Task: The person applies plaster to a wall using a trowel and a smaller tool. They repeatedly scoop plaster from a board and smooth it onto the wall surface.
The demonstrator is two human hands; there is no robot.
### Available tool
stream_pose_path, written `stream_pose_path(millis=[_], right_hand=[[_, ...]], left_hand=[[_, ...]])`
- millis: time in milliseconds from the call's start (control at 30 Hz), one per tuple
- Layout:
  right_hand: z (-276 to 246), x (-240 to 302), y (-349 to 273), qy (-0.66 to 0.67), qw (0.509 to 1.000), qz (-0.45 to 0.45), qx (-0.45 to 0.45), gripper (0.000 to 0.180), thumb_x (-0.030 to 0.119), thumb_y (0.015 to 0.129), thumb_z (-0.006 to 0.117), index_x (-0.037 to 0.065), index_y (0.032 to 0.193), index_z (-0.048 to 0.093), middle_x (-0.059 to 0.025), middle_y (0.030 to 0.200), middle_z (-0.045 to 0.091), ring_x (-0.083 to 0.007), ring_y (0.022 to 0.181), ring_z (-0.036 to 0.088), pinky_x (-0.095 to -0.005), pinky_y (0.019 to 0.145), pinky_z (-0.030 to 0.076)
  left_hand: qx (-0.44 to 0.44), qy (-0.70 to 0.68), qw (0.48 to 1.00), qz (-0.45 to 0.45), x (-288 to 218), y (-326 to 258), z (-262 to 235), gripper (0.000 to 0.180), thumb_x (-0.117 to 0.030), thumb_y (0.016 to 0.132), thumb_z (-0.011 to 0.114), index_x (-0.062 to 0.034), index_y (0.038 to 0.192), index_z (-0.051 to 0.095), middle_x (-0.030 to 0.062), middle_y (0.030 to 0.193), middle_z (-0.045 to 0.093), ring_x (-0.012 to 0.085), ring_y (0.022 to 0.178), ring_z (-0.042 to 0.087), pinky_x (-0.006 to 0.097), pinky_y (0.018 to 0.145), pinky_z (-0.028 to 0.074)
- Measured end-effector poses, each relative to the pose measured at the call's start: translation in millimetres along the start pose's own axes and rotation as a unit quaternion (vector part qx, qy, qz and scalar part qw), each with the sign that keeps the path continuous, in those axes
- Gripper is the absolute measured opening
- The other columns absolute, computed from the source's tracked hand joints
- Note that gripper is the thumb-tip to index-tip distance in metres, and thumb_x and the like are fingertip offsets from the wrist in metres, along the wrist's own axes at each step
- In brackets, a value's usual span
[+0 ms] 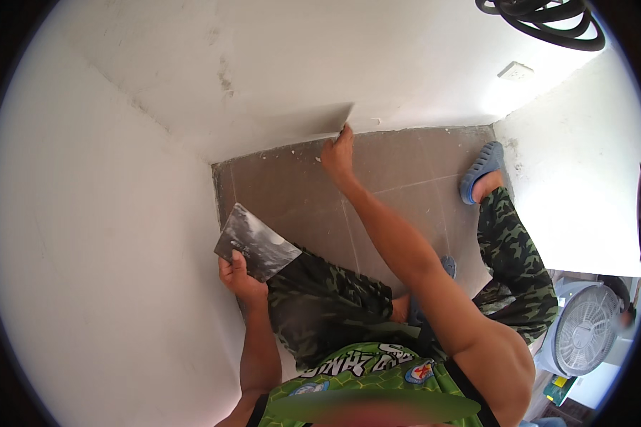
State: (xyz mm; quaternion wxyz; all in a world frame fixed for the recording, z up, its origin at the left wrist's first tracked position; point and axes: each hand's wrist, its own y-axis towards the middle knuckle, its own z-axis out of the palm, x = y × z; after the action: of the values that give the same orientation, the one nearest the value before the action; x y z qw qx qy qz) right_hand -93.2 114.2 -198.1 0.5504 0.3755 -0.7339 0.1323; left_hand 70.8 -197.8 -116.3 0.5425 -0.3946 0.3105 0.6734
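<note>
In my left hand (243,280) is a flat rectangular metal plate (258,240), smeared with whitish putty. My thumb lies over its near edge, and the plate is tilted above my bent leg at the left. My right hand (339,152) reaches out to the foot of the far wall (285,64). It is closed around a putty knife (347,114), whose thin blade stands up by the white wall just above the floor. The hand covers the knife's handle. From this view I cannot tell whether the blade touches the wall.
White walls meet brown floor tiles (406,156) in corners at left and right. My foot in a grey-blue clog (481,171) stands near the right corner. Above are a wall socket (516,70) and a coiled black hose or cable (548,20). A round fan (586,329) sits at lower right.
</note>
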Motion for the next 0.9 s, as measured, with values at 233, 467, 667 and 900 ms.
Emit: stream_pose_path(millis=[233, 467, 667, 900], right_hand=[[-100.6, -23.8, 34.4, -0.044, 0.992, -0.013, -0.12, 0.064, -0.007, 0.082, 0.05, -0.007, 0.146, 0.041, -0.0322, 0.135, 0.055, -0.0462, 0.128, 0.053, -0.0461, 0.111, 0.041], [-13.0, 5.7, 13.0, -0.021, 0.995, 0.029, -0.088, 0.063, -0.005, 0.087, 0.052, -0.011, 0.147, 0.034, -0.0312, 0.138, 0.046, -0.0457, 0.134, 0.045, -0.0479, 0.112, 0.037], [83.8, 64.2, -48.5, 0.049, 0.997, 0.042, -0.048, 0.073, 0.0, 0.09, 0.058, -0.012, 0.152, 0.021, -0.0315, 0.14, 0.036, -0.0486, 0.13, 0.043, -0.051, 0.113, 0.036], [155.1, 118.2, -112.7, 0.106, 0.993, -0.004, 0.048, 0.074, 0.003, 0.093, 0.061, -0.011, 0.153, 0.021, -0.0325, 0.135, 0.039, -0.0493, 0.126, 0.046, -0.0509, 0.11, 0.04]], left_hand=[[0.022, -0.043, 0.999, -0.025, -5.8, 7.2, -6.5, 0.034, -0.02, 0.101, 0.065, 0.0031, 0.124, 0.06, 0.0098, 0.117, 0.066, 0.0184, 0.105, 0.063, 0.036, 0.094, 0.052], [0.026, -0.039, 0.999, -0.012, -5.6, 9.3, -5.0, 0.033, -0.019, 0.101, 0.062, 0.0037, 0.126, 0.058, 0.0108, 0.119, 0.066, 0.0207, 0.106, 0.064, 0.038, 0.095, 0.053], [0.0, -0.046, 0.999, 0.007, -3.5, 9.3, -4.3, 0.034, -0.021, 0.102, 0.062, 0.0051, 0.124, 0.059, 0.0106, 0.117, 0.066, 0.0186, 0.104, 0.063, 0.035, 0.095, 0.051], [-0.022, -0.047, 0.999, 0.018, -2.9, 8.7, -5.1, 0.033, -0.019, 0.102, 0.061, 0.0049, 0.124, 0.059, 0.0111, 0.117, 0.066, 0.0182, 0.106, 0.062, 0.035, 0.094, 0.05]])
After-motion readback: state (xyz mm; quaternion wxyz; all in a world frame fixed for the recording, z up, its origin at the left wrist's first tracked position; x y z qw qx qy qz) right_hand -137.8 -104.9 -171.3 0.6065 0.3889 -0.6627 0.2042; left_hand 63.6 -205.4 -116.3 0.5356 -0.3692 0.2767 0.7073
